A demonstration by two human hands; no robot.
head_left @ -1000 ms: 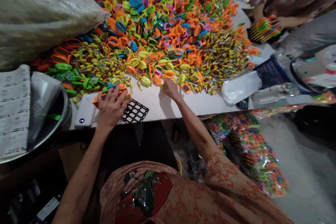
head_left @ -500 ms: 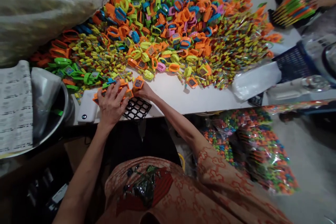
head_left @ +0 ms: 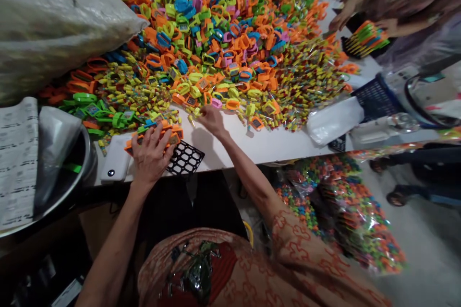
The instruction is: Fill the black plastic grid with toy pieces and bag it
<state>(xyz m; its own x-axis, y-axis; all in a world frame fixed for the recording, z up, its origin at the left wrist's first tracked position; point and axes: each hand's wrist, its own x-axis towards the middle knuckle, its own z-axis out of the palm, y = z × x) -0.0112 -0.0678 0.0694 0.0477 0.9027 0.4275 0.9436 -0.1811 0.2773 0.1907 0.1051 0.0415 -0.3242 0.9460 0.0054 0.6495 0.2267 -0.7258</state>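
My left hand [head_left: 149,156] is curled over a row of orange toy watches [head_left: 175,135] near the table's front edge, fingers wrapped across them. A black honeycomb grid tray [head_left: 187,157] sticks out to the right of that hand. My right hand [head_left: 213,120] is at the near edge of the pile, its fingers bent together by a yellow-green toy watch [head_left: 196,112]. What those fingers hold, if anything, is hidden. A small yellow piece [head_left: 191,120] shows just left of them. The large pile of toy watches [head_left: 223,53] spreads beyond both hands.
A white power bank [head_left: 115,158] lies left of my left hand, beside a metal basin [head_left: 88,153]. A big plastic sack [head_left: 65,24] leans over the pile. White plastic bags [head_left: 334,120] and a blue basket [head_left: 378,98] are at right. Across the table, a person's hands [head_left: 387,26] handle colourful toys.
My right hand has left the orange toy watch beside my left hand and moved right, to the pile's edge. My left hand stays on the row. The view has shifted slightly right.
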